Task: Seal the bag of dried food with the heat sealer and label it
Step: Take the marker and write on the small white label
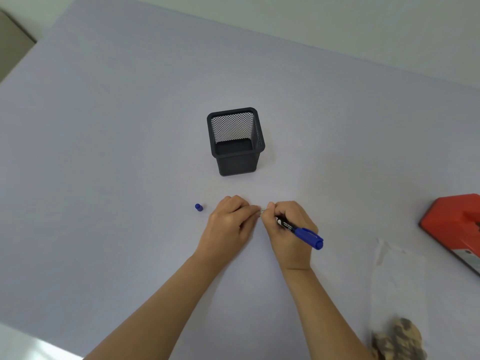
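Observation:
My right hand (288, 227) grips a blue marker (302, 232) with its tip down at the table between both hands. My left hand (231, 222) lies beside it, its fingertips pinching a small pale label (261, 211) that is mostly hidden. The marker's blue cap (198, 207) stands on the table just left of my left hand. A clear plastic bag (397, 281) with brown dried food (397, 339) in its bottom lies at the lower right. The red heat sealer (454, 224) sits at the right edge, partly cut off.
A black mesh pen holder (235, 141) stands behind my hands at mid-table. The pale purple table (117, 152) runs to a wall at the back, and its left edge borders a floor strip at the upper left.

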{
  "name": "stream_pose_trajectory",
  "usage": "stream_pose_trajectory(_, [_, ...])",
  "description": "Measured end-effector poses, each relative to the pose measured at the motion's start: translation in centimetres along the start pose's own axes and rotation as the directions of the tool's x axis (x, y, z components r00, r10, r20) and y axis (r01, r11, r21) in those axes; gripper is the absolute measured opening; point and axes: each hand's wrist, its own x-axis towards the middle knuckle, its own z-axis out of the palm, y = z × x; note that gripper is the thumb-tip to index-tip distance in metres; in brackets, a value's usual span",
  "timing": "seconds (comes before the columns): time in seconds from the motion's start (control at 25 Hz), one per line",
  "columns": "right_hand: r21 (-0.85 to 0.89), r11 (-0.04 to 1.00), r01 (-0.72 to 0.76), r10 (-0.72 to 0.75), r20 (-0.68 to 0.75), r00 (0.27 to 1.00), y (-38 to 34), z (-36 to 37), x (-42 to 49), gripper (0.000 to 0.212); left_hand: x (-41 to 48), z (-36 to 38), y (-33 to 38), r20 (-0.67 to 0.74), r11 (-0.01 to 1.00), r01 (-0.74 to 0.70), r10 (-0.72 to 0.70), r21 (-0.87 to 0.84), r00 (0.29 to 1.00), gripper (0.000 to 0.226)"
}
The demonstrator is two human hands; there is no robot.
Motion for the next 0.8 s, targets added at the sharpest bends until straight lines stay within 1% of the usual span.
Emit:
stream_pose_trajectory(0.12, [-0.001, 1.000, 0.009, -0.009, -0.020, 1.000, 0.03, -0.02, 0.01, 0.027, 0.03, -0.06, 0.03, 0.008, 1.000, 0.003, -0.003, 0.002, 1.000, 0.023])
stream_pose_trajectory(0.36, [0.039, 0.998, -0.043, 0.044, -0.025, 0.999, -0.36, -0.10, 0.29, 0.029, -0.07, 0.06, 0.14, 0.008, 1.000, 0.007, -0.007, 0.009, 1.000, 0.018])
stream_pose_trajectory(0.44, [0.011, 0.992, -0.126, 0.125, 0.038, 0.991, -0.57, -0.27, 0.40, 0.034, -0.10, 0.09, 0.08, 0.001, 1.000, 0.009, -0.010, 0.014, 1.000, 0.018])
stream_pose_trajectory(0.52, [-0.079, 0.971, -0.225, 0.234, 0.130, 0.963, -0.56, -0.40, 0.23, 0.041, -0.08, 0.04, 0.03, -0.004, 1.000, 0.010, -0.010, 0.022, 1.000, 0.018])
stream_pose_trajectory(0.56, [-0.098, 0.966, -0.238, 0.250, 0.139, 0.958, -0.34, -0.43, 0.11, 0.042, -0.07, 0.00, 0.03, -0.005, 1.000, 0.012, -0.012, 0.019, 1.000, 0.018])
stream_pose_trajectory(0.68, [-0.101, 0.966, -0.240, 0.251, 0.124, 0.960, 0.18, -0.34, 0.00, 0.035, -0.02, 0.06, 0.02, -0.006, 1.000, 0.017, -0.016, 0.019, 1.000, 0.017])
stream_pose_trajectory(0.8, [-0.120, 0.964, -0.239, 0.254, 0.139, 0.957, 0.18, -0.32, 0.11, 0.029, -0.09, 0.26, 0.06, 0.006, 0.996, -0.029, 0.029, 0.089, 1.000, 0.014])
